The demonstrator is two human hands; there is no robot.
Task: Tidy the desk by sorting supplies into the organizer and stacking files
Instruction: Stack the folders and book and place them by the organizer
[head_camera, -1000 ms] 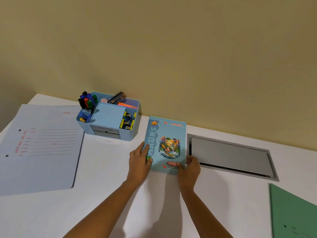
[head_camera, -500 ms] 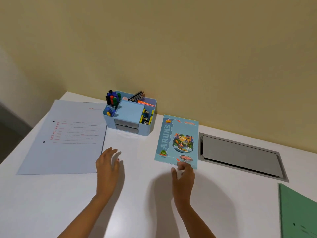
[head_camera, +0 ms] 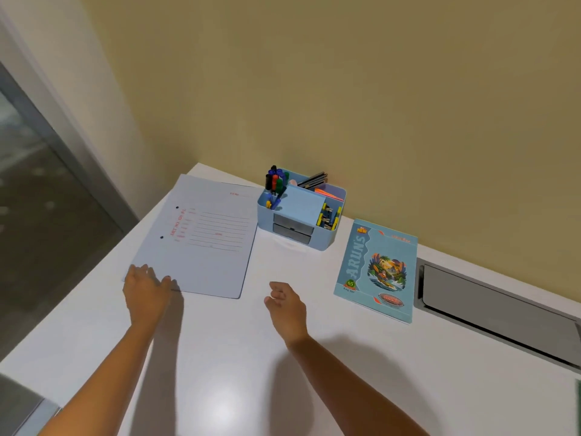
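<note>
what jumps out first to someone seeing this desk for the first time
The blue organizer by the wall, bristling with markers, draws the eye first. Right of it lies a bright notebook with a cartoon cover; left of it a pale blue file, whose near corner the left hand touches. The right hand hovers empty between.

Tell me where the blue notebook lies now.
In the head view, the blue notebook lies flat on the white desk, right of the organizer and left of the grey hatch; neither hand touches it.

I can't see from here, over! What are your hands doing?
Left hand open on pale blue file corner. Right hand empty, hovering. Notebook flat beside organizer. Nothing blocking.
</note>
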